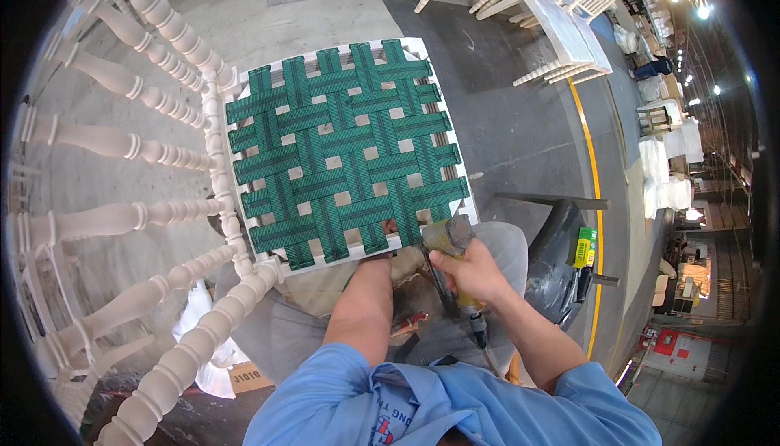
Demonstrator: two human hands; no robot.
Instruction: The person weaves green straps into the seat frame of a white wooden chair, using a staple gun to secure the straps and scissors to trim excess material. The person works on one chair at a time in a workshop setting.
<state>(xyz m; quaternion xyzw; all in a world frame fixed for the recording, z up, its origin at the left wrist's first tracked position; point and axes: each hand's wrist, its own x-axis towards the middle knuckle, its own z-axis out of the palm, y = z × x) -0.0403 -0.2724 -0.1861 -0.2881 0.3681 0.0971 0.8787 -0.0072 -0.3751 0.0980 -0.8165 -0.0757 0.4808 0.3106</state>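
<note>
A white chair seat frame [357, 257] in front of me carries interwoven green webbing straps [349, 145], their folded ends lying along its edges. My right hand [474, 271] is closed around a worn yellowish air stapler [447, 237], whose nose is at the near right corner of the seat. A hose fitting [479, 328] hangs from the stapler's lower end. My left forearm reaches beneath the near rail; a bit of my left hand [389, 225] shows through a gap in the webbing, and its fingers are mostly hidden. A dark strip hangs beside the stapler.
Turned white spindles [138, 149] of the chair back rise on the left. A black stool or seat [556, 259] stands at the right, with a green-and-yellow box [585, 247] on it. White chairs [561, 32] stand farther off. A cardboard box [250, 378] lies at the lower left.
</note>
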